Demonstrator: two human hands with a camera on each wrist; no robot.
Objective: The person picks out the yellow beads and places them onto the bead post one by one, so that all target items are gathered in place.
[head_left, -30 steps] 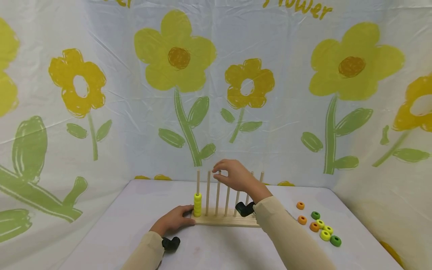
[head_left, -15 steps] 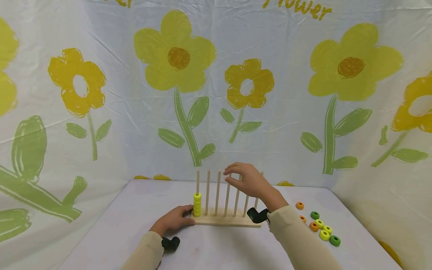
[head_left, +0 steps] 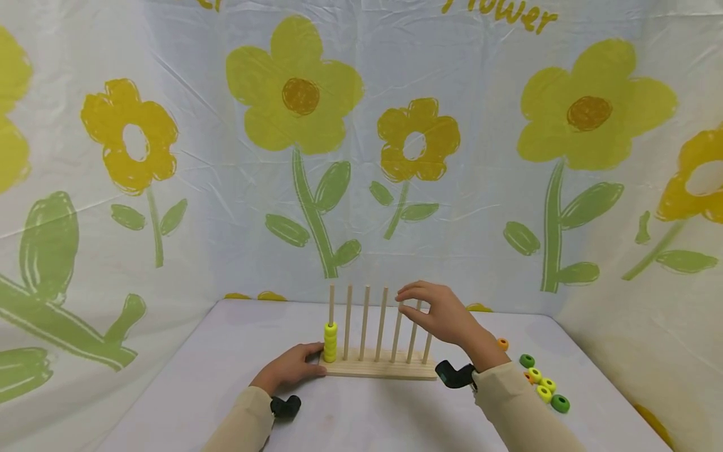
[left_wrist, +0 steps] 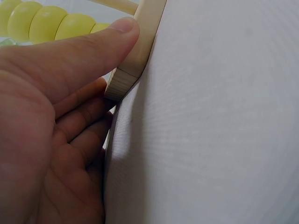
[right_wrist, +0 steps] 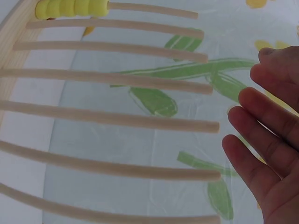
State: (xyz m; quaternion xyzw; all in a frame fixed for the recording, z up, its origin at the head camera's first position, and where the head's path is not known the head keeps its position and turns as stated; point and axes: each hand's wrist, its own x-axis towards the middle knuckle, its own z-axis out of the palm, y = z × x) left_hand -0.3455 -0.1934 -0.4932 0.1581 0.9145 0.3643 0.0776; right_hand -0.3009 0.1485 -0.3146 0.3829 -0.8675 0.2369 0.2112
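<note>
A wooden peg rack (head_left: 381,370) with several upright rods stands on the table. Yellow beads (head_left: 330,343) are stacked on its leftmost rod; the other rods are bare. My left hand (head_left: 289,367) holds the left end of the base, and in the left wrist view the thumb (left_wrist: 112,39) lies along one edge with the fingers around the end. My right hand (head_left: 439,312) is raised by the tops of the right-hand rods, holding nothing. In the right wrist view its loosely bent fingers (right_wrist: 257,126) are apart from the rod tips.
Loose beads lie on the table to the right: orange (head_left: 503,343), green (head_left: 560,403) and yellow (head_left: 544,393) ones. The right forearm partly covers this group. A flower-printed cloth (head_left: 469,245) hangs behind the table (head_left: 186,389).
My right hand has moved right and slightly down, from above the left-middle rods to the right-hand ones. My left hand and the peg rack have stayed in place.
</note>
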